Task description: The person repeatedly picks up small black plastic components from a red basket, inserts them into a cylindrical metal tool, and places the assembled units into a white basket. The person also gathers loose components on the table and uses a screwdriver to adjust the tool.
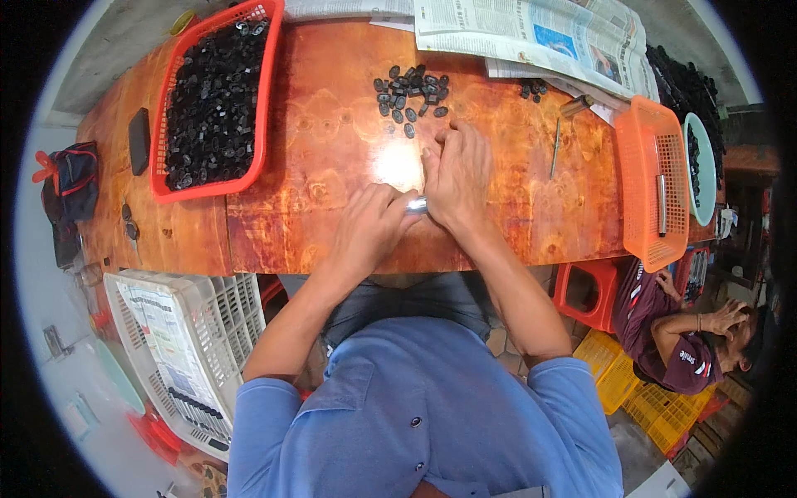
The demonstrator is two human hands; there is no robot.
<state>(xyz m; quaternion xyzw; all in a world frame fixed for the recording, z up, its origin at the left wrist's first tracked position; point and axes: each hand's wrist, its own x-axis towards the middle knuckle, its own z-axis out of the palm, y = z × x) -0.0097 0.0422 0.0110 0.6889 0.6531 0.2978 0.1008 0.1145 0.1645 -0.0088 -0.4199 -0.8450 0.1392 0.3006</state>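
My left hand (372, 215) grips a short, shiny metal tube (416, 205) just above the table, near its front edge. The tube's right end meets the heel of my right hand (459, 165), whose fingers reach forward, slightly curled. What lies under the right palm is hidden. Beyond its fingertips is a loose cluster of small black oval plastic parts (411, 114). Many more such black parts (212, 106) fill a red plastic basket (266, 106) at the left.
Newspapers (473, 28) cover the table's back. A thin metal rod (555, 149), a short cylinder (576, 106) and an orange basket (641, 180) with a metal tube inside are at right. A pale green bowl (707, 180) stands beyond. A white crate (187, 348) is lower left; another person (672, 336) sits lower right.
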